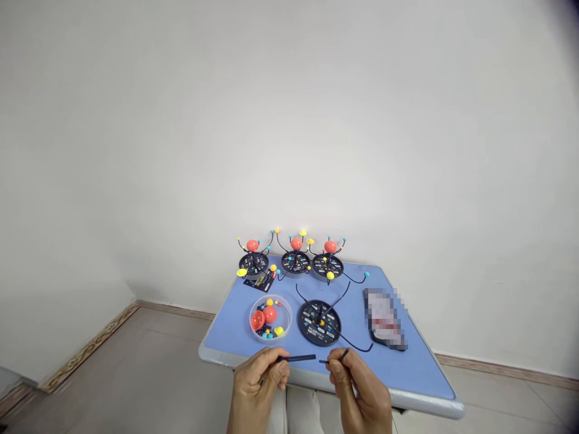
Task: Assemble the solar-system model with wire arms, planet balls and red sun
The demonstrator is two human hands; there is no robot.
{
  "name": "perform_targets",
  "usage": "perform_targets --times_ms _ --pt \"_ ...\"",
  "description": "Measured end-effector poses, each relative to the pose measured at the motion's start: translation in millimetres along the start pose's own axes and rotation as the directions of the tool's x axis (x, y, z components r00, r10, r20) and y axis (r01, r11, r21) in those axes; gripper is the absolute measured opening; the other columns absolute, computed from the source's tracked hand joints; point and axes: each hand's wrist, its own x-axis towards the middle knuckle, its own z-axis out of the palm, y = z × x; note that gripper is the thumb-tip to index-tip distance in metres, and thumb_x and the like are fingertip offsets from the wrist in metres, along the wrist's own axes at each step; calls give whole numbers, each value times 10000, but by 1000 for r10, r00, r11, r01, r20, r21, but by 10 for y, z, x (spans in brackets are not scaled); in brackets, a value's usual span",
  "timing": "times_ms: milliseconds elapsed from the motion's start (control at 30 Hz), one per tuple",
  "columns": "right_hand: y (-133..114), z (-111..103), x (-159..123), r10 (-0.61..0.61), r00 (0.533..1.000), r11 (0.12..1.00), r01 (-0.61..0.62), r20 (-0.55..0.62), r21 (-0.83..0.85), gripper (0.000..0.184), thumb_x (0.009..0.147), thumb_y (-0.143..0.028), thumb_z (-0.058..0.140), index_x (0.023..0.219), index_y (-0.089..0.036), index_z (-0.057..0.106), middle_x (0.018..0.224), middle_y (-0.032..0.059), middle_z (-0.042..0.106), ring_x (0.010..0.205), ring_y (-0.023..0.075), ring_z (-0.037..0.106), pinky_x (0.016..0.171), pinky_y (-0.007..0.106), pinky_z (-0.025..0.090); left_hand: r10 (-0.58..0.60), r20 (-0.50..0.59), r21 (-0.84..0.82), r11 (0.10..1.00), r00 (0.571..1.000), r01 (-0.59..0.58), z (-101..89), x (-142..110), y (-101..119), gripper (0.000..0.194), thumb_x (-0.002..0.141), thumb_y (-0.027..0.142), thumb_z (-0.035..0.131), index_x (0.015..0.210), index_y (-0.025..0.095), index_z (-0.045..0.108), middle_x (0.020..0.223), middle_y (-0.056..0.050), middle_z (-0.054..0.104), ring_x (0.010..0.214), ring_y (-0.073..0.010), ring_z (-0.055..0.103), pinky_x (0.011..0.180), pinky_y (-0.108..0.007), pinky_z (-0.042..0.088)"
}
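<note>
The person's left hand (261, 375) pinches a straight black rod (301, 358) between thumb and fingers, the rod's free end pointing toward the right hand (359, 389). The right hand grips a thin black piece (324, 361) in its fingertips, its narrow tip facing the rod, with a small gap between the two. Both hands are raised at the near edge of a blue table (411, 369)

Just beyond them lies a round black base (312, 330) with printed labels, a central post and curved black arms that spread outward and bear no balls. To its left is a clear round tub (290, 316) holding a red ball (269, 314), a red half shell (257, 320) and smaller yellow, orange and blue pieces. A pixelated item (384, 319) with a dark edge lies on the right side of the table. Along the far edge stand three assembled models (295, 261), each with a red ball on top and small coloured balls on curved arms; a dark printed card (259, 283) lies by the leftmost
</note>
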Motion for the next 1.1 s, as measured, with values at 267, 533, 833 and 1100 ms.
perform_targets --times_ms 267,533,833,1100 --pt "35 2 20 -70 997 996 71 17 -50 164 970 -232 484 829 -233 568 688 -14 527 593 133 516 569 229 410 -73 -5 -87 994 997 72 14 -27 -76 181 882 350 649 863 198 746 587 23 612 501 -98 556 536 -179 483" --pt "58 -4 28 -62 998 997 63 29 -38 159 965 -234 492 826 -234 569 692 -23 526 586 125 506 562 222 395 -16 25 -45 999 1000 17 1 23 -11 173 884 336 646 856 192 738 571 29 609 486 -99 560 516 -177 490" --pt "138 -21 28 113 991 993 -116 78 30 246 939 -351 540 745 -219 614 616 -16 567 508 117 509 485 209 403 205 18 260 944 979 -203 -23 -63 11 159 947 309 577 943 229 715 670 9 631 551 -118 577 553 -197 492" --pt "165 55 -16 320 940 914 -338 116 224 318 879 -442 609 690 -193 669 559 -22 591 386 88 491 401 196 410 276 -4 340 904 961 -258 63 -154 -43 216 989 344 502 968 234 686 627 20 614 495 -108 564 483 -179 484"
